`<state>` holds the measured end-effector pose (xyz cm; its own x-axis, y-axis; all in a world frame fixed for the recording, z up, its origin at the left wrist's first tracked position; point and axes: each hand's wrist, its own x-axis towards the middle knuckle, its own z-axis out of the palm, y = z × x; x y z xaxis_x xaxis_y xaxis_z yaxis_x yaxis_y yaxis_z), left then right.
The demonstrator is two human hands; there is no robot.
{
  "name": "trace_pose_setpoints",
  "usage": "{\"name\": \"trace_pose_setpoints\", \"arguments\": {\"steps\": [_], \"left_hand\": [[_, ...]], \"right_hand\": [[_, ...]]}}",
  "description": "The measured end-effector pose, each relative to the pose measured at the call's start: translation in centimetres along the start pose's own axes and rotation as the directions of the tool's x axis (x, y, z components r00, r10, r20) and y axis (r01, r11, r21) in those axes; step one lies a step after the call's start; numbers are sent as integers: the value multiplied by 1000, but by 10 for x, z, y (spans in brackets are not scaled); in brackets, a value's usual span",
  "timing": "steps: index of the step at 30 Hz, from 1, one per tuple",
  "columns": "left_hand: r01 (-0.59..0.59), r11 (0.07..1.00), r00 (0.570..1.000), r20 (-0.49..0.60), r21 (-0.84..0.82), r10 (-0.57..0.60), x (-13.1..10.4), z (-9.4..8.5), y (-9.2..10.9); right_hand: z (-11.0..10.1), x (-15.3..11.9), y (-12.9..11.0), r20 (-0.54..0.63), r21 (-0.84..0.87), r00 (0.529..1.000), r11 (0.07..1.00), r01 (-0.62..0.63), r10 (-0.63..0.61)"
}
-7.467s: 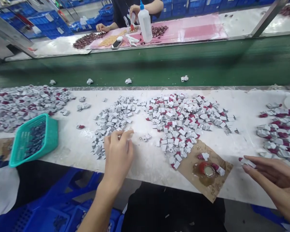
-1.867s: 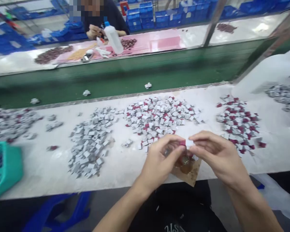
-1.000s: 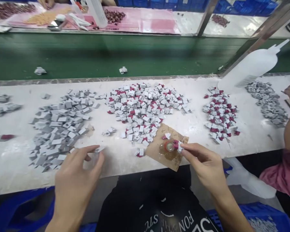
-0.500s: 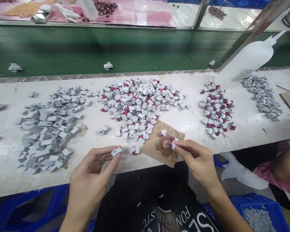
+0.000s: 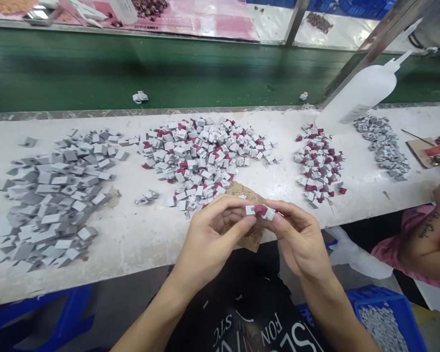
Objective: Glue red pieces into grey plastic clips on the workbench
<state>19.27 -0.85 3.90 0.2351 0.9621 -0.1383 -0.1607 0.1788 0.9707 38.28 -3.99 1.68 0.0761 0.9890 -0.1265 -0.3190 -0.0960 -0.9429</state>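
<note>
Two pieces (image 5: 250, 210) in fingers (image 5: 241, 228); brown card (image 5: 252, 242) partly hidden behind.

Green belt (image 5: 220, 73) behind white worktable (image 5: 139, 239)

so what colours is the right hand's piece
The piece is dark pinkish-red and white, shown best in the head view.

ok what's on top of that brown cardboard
On the brown cardboard, wet-looking spots and the tip of a whitish piece show near its far edge. The left hand, right hand and held pieces block the view of its middle, so anything there can't be seen.
</note>
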Motion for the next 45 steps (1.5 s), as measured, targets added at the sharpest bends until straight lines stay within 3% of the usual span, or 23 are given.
{"name": "trace_pose_setpoints", "arguments": {"steps": [5, 11, 16, 18, 20, 22, 23, 24, 28, 32, 36, 39, 42, 45], "left_hand": [[6, 999, 999, 41, 53, -9, 0, -2, -1], [-61, 978, 998, 31, 198, 56, 3, -7, 5], [-136, 931, 985, 144, 339, 92, 31, -20, 29], [-127, 904, 985, 163, 409, 65, 59, -28, 44], [-110, 845, 994, 79, 524, 80, 100, -38, 59], [-58, 743, 983, -93, 667, 159, 151, -50, 72], [-2, 689, 967, -173, 725, 185, 178, -56, 76], [46, 663, 953, -231, 748, 195, 205, -63, 79], [203, 609, 920, -363, 767, 151, 295, -83, 72], [292, 565, 917, -394, 772, 64, 340, -94, 56], [317, 528, 915, -400, 788, 47, 345, -101, 52], [248, 522, 933, -346, 816, 98, 329, -103, 64], [114, 543, 958, -237, 832, 162, 295, -94, 80], [-217, 657, 958, 28, 722, 285, 242, -72, 90]], "right_hand": [[-7, -2, 0, 30, -99, 999, 995, 17, -15], [0, 9, -14, 111, -166, 992, 983, 74, -56], [1, 40, -28, 231, -150, 973, 988, 39, -3], [-2, 70, -35, 269, -232, 963, 971, 63, 1], [-7, 114, -42, 201, -424, 978, 896, 131, -48], [-14, 172, -48, 37, -665, 985, 731, 150, -169], [-19, 203, -51, -55, -777, 969, 620, 111, -243], [-23, 234, -54, -106, -820, 953, 568, 78, -285], [-41, 335, -63, -191, -884, 915, 468, -3, -355], [-54, 385, -64, -201, -902, 924, 430, -46, -324], [-49, 401, -65, -199, -876, 943, 479, -50, -266], [-33, 387, -65, -151, -812, 960, 583, 16, -237], [-12, 345, -62, -48, -682, 979, 722, 114, -200], [8, 284, -59, 109, -356, 985, 920, 164, -133]]}}
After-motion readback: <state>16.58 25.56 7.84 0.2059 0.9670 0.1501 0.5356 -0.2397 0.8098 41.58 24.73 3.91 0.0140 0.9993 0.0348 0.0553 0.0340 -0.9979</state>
